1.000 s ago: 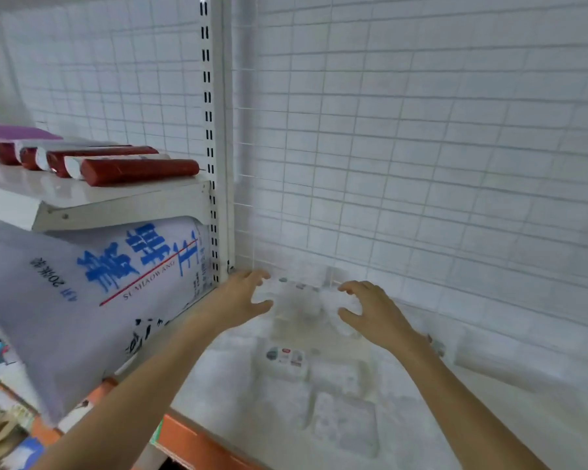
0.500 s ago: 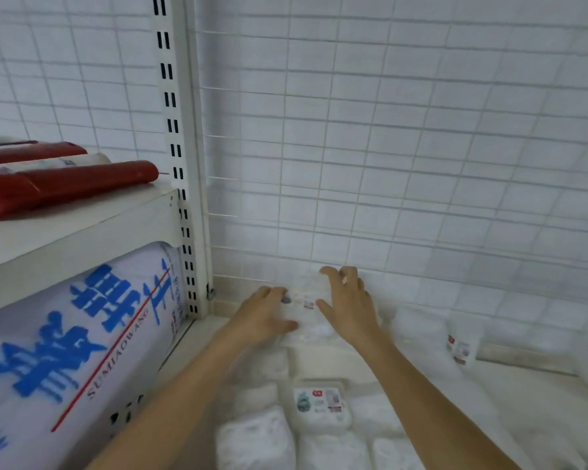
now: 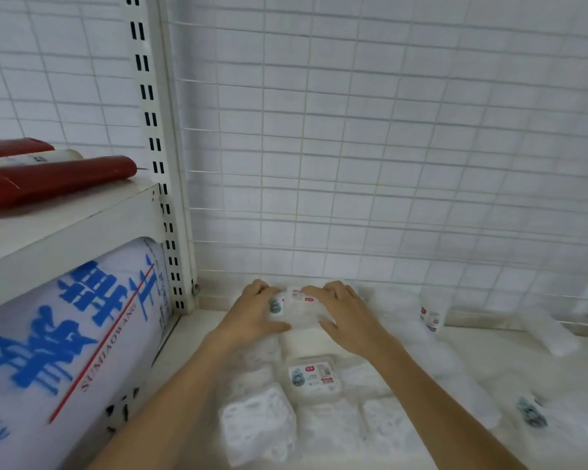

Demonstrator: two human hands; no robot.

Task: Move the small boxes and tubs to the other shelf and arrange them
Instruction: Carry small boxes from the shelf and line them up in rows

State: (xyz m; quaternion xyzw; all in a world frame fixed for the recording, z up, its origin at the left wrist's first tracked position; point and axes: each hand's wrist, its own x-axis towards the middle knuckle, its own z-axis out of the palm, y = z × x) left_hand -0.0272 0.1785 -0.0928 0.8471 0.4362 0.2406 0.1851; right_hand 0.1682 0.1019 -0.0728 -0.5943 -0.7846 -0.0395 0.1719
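Observation:
Several small white tubs lie on the white shelf (image 3: pixel 197 337) below the wire grid back. My left hand (image 3: pixel 252 317) and my right hand (image 3: pixel 347 317) both grip one white labelled tub (image 3: pixel 297 308) from its two sides, near the back left corner. In front of it sits another tub with a printed label (image 3: pixel 311 376) facing up. More white tubs (image 3: pixel 255 425) are packed side by side toward me. A small tub (image 3: pixel 430 313) stands at the back right, and one lies at the right (image 3: pixel 530 410).
A slotted upright post (image 3: pixel 157 147) bounds the shelf on the left. Beyond it a higher shelf (image 3: pixel 68 215) carries red rolls (image 3: pixel 55 181), and a large white sack with blue print (image 3: pixel 68 351) lies under it. The wire grid (image 3: pixel 387 164) closes the back.
Both hands have come together from apart over the tubs and now clasp one tub at the back. The view has dropped closer to the shelf.

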